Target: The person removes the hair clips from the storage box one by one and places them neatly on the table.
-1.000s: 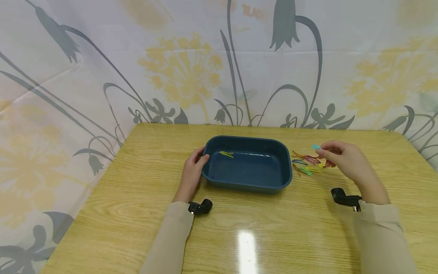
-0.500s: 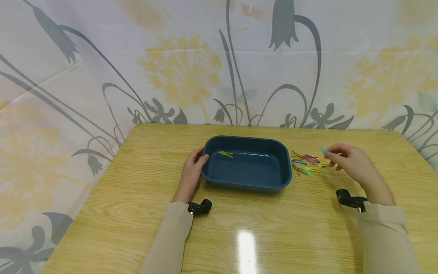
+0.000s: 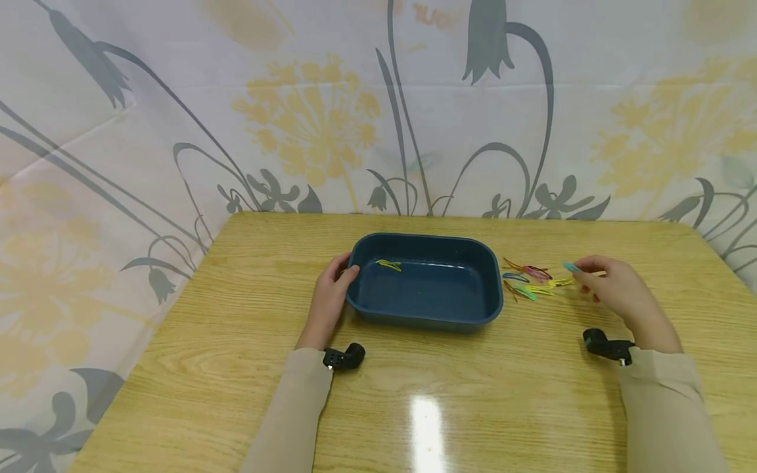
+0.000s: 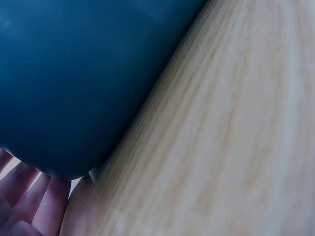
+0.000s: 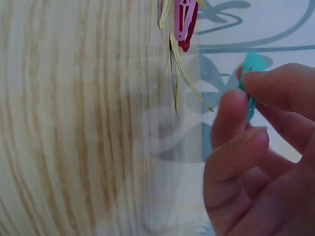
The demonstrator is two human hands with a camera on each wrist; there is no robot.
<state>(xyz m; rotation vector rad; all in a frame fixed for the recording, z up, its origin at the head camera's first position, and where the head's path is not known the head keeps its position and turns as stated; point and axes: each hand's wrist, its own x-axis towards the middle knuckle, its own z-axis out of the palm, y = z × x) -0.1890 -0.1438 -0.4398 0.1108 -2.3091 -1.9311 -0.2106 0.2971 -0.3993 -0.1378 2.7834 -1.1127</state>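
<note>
My left hand (image 3: 331,292) grips the left end of a dark blue rectangular tray (image 3: 426,322), with the thumb over the rim and the fingers along the outer wall (image 4: 34,196). A yellow-green snap hair clip (image 3: 389,265) lies inside the tray at its left. To the right of the tray, my right hand (image 3: 618,289) pinches a teal snap hair clip (image 5: 253,66) between thumb and index finger, just above the table. Beside it lies a loose group of clips: pink (image 5: 182,19), dark red (image 5: 189,32), blue (image 3: 516,278), green (image 3: 525,293) and yellow (image 3: 560,282), among others.
Everything stands on a light wooden table (image 3: 378,401). A flower-patterned cloth (image 3: 414,118) hangs right behind its back edge. A small black wrist camera (image 3: 345,357) sits on the left wrist, another camera (image 3: 606,345) on the right.
My right hand has moved to the right and slightly nearer to me with the teal hair clip, away from the tray. The left hand and the tray have stayed in place.
</note>
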